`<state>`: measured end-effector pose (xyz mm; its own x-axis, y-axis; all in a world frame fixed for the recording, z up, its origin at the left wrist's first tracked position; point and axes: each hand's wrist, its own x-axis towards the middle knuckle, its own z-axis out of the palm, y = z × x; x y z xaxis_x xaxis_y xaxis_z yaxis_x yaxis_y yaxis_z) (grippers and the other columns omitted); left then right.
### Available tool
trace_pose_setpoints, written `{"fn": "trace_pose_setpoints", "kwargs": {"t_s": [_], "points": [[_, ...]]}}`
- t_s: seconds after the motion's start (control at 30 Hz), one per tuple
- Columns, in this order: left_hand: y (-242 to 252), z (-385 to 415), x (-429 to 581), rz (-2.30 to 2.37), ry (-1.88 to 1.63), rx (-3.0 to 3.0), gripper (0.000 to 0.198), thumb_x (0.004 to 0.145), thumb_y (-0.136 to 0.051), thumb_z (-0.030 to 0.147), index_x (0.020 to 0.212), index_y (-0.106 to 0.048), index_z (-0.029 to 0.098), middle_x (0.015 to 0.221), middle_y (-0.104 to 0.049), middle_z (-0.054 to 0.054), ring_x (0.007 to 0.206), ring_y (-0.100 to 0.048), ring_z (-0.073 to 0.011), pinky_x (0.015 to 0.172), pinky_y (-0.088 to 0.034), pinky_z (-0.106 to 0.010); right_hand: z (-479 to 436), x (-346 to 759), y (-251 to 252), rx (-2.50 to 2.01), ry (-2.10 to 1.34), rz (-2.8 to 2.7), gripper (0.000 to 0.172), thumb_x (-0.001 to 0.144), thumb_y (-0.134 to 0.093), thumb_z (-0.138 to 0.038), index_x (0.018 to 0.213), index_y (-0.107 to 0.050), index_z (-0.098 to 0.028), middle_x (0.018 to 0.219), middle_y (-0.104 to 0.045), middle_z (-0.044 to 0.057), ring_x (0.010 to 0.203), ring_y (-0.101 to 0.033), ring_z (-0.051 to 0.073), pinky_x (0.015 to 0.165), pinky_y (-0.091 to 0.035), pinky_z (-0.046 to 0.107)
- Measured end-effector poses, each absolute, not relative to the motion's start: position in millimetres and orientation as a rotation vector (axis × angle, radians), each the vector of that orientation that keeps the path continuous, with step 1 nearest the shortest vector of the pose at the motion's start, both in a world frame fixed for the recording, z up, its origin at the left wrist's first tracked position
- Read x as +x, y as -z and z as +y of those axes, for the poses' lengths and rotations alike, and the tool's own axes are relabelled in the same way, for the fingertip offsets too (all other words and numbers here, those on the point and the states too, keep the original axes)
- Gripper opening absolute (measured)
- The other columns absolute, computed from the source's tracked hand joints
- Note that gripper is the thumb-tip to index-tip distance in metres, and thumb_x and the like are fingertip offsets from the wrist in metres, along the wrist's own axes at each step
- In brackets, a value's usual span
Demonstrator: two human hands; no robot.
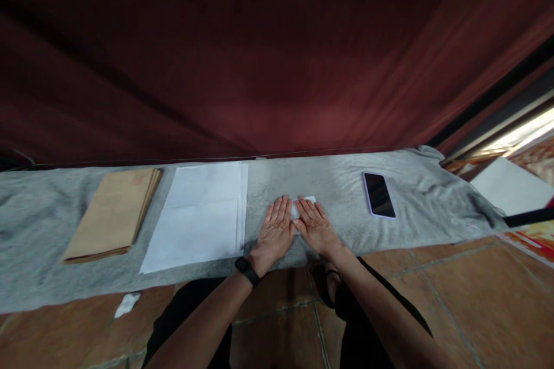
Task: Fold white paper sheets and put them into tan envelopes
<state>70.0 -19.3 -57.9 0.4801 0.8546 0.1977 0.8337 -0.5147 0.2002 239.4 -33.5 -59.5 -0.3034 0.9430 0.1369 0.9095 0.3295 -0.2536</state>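
Both my hands lie flat, side by side, on the grey cloth, fingers pointing away from me. A small piece of white paper [296, 210] shows between and just beyond them, mostly covered. My left hand [276, 227] has its fingers stretched out and presses at the paper's left side; a dark watch is on that wrist. Over the paper's right part rests my right hand [317, 227], its fingers also extended and the thumb reaching toward the left hand. How the paper is folded under the palms is hidden.
Left of my hands lie white paper sheets [203, 213], then a stack of brown envelopes [113, 210]. To the right is a phone [380, 195] with a pale purple edge. Grey cloth [333, 179] covers the bench; a dark red curtain [277, 69] hangs behind. A white scrap [127, 304] lies on the tiled floor.
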Motion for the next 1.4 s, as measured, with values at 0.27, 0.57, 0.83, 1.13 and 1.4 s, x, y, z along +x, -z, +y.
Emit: {"fn": "trace_pose_setpoints", "kwargs": {"t_s": [0.27, 0.57, 0.83, 1.13, 1.4], "points": [[60.0, -22.1, 59.2, 1.668, -0.415, 2.558, 0.066, 0.101, -0.035, 0.041, 0.155, -0.028, 0.004, 0.161, -0.031, -0.020, 0.153, -0.023, -0.0268, 0.124, -0.024, -0.046, -30.4, 255.2, 64.5, -1.739, -0.037, -2.316, 0.063, 0.105, -0.032, -0.047, 0.156, -0.032, -0.010, 0.161, -0.033, 0.015, 0.149, -0.032, 0.029, 0.122, -0.022, 0.048], [60.7, -27.9, 48.3, 1.817, -0.398, 2.495, 0.066, 0.099, -0.040, 0.040, 0.154, -0.031, 0.005, 0.161, -0.032, -0.020, 0.151, -0.026, -0.0300, 0.123, -0.025, -0.049, -28.7, 273.3, 66.9, -1.859, 0.015, -2.181, 0.064, 0.104, -0.035, -0.047, 0.154, -0.035, -0.008, 0.158, -0.038, 0.019, 0.146, -0.035, 0.032, 0.119, -0.025, 0.050], [60.5, -24.8, 43.4, 1.788, -0.451, 2.478, 0.061, 0.101, -0.034, 0.036, 0.153, -0.033, 0.005, 0.159, -0.036, -0.020, 0.151, -0.028, -0.0291, 0.122, -0.027, -0.048, -19.2, 287.1, 50.7, -1.931, -0.154, -1.953, 0.041, 0.100, -0.044, -0.037, 0.131, -0.061, -0.015, 0.129, -0.064, 0.017, 0.117, -0.058, 0.031, 0.101, -0.044, 0.045], [56.1, -19.6, 48.4, 1.732, -0.438, 2.497, 0.056, 0.101, -0.031, 0.031, 0.151, -0.037, 0.005, 0.158, -0.038, -0.019, 0.150, -0.030, -0.0288, 0.123, -0.026, -0.049, -14.0, 278.4, 35.8, -2.062, -0.608, -1.719, 0.024, 0.093, -0.059, -0.035, 0.109, -0.066, -0.019, 0.098, -0.074, 0.008, 0.094, -0.070, 0.022, 0.082, -0.049, 0.029], [58.6, -11.0, 41.4, 1.619, -0.532, 2.461, 0.058, 0.100, -0.038, 0.032, 0.153, -0.032, 0.010, 0.155, -0.043, -0.018, 0.149, -0.033, -0.0279, 0.121, -0.029, -0.050, -3.3, 283.8, 35.9, -2.047, -0.806, -1.548, 0.016, 0.084, -0.064, -0.037, 0.087, -0.070, -0.022, 0.083, -0.074, 0.002, 0.083, -0.069, 0.020, 0.070, -0.048, 0.026]]}}
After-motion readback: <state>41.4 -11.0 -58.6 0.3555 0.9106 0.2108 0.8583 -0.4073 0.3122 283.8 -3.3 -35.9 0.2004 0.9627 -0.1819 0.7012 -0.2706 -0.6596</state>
